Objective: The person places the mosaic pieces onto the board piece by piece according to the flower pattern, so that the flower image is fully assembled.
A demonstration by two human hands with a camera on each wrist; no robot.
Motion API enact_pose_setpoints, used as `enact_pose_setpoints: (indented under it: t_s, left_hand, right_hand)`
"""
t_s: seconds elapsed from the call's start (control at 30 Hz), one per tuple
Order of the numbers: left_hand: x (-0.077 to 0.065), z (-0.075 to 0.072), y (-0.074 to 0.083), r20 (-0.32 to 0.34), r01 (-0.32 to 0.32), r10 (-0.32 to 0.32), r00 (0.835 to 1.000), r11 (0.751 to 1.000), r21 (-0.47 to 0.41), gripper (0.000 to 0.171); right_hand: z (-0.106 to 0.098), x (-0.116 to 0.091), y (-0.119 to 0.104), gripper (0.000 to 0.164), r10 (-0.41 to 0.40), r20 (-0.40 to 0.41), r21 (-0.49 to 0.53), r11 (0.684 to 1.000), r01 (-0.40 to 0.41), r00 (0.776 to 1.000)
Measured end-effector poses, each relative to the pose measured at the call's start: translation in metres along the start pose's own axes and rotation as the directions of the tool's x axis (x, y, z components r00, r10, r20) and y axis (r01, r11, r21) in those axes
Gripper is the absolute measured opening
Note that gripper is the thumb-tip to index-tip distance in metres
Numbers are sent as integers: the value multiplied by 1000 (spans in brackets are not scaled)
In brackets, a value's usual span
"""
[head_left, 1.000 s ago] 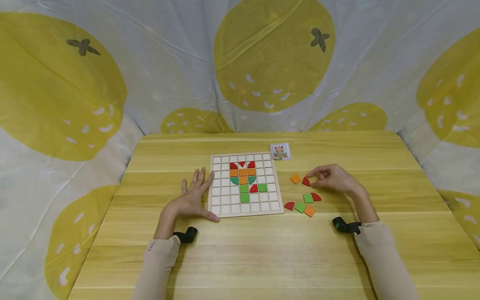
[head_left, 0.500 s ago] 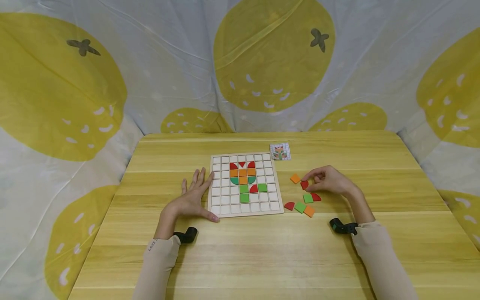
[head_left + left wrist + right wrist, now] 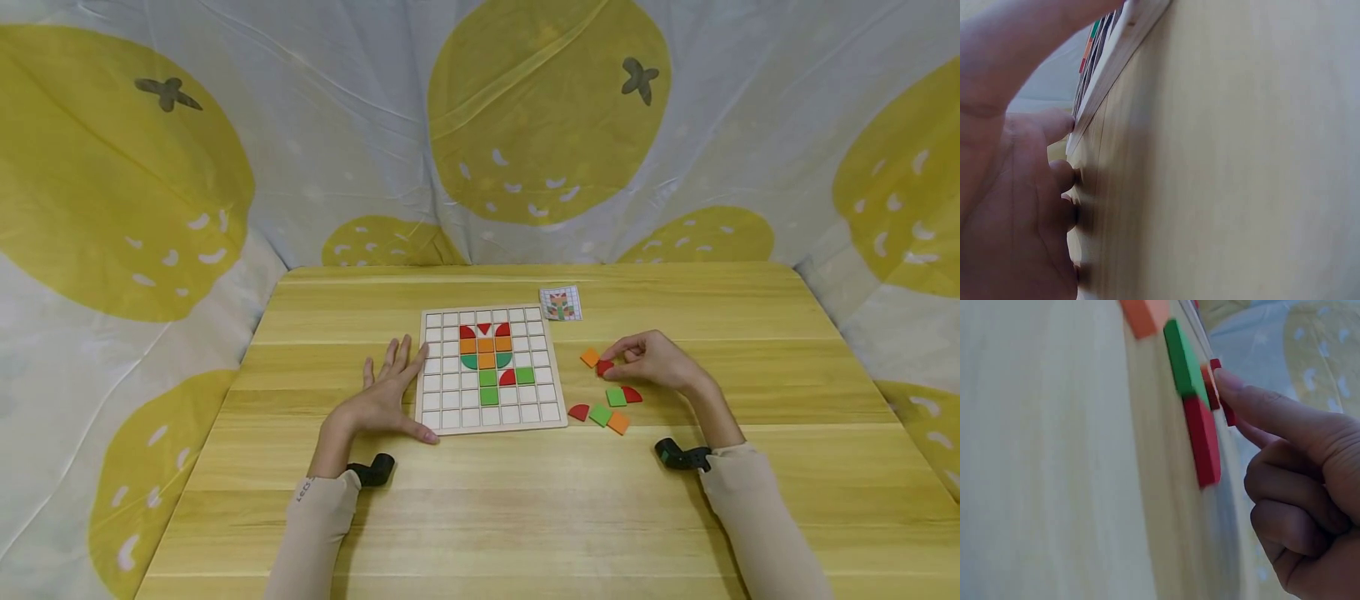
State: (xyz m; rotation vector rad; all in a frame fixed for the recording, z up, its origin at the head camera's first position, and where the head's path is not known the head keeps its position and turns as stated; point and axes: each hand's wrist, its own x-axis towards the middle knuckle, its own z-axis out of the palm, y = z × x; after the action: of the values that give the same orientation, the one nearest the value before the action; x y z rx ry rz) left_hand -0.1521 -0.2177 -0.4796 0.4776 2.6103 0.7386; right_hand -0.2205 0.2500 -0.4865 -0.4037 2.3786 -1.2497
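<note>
My right hand [image 3: 654,362] pinches a red quarter-circle tile [image 3: 604,368] between thumb and forefinger, right beside an orange square tile [image 3: 590,357]. In the right wrist view the other fingers [image 3: 1291,519] are curled into the palm. My left hand [image 3: 384,398] lies with fingers spread at the left edge of a wooden grid board [image 3: 551,412], its forefinger on the left rim and its thumb at the near corner. Red, orange and green tiles [image 3: 486,360] form a flower-like pattern on the board. A green square [image 3: 525,375] sits right of a red quarter-circle there.
Loose tiles lie right of the board: a green square [image 3: 616,397] against a red quarter-circle [image 3: 633,394], and nearer, a red quarter-circle [image 3: 578,412], a green square [image 3: 600,414] and an orange square [image 3: 618,422]. A small pattern card [image 3: 561,303] lies at the board's far right corner.
My right hand has shifted slightly left and nearer with the red quarter-circle tile, which has turned in the fingers and come closer to the orange square. The left hand has stayed in place.
</note>
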Motion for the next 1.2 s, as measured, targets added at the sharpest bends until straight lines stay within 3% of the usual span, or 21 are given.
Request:
enact_pose_setpoints:
  t_s: [0.17,0.33,0.57,0.9,1.2]
  left_hand:
    - [-1,0,0,2,3,-3,1000,1000,-1,146]
    - [-2,0,1,-3,3,-3,1000,1000,-8,146]
    - [1,2,1,0,-3,3,1000,1000,-3,146]
    - [1,2,2,1,3,-3,1000,1000,-7,147]
    - [0,3,1,3,5,-5,1000,1000,-5,146]
  right_hand:
    - [16,4,-24,28,-49,21,9,999,49,999]
    - [44,14,-49,25,-101,106,28,995,98,989]
    - [75,26,-64,18,-110,169,10,994,109,979]
    - [80,27,-62,18,-124,193,33,992,120,973]
    - [85,31,-62,17,-113,161,26,994,110,981]
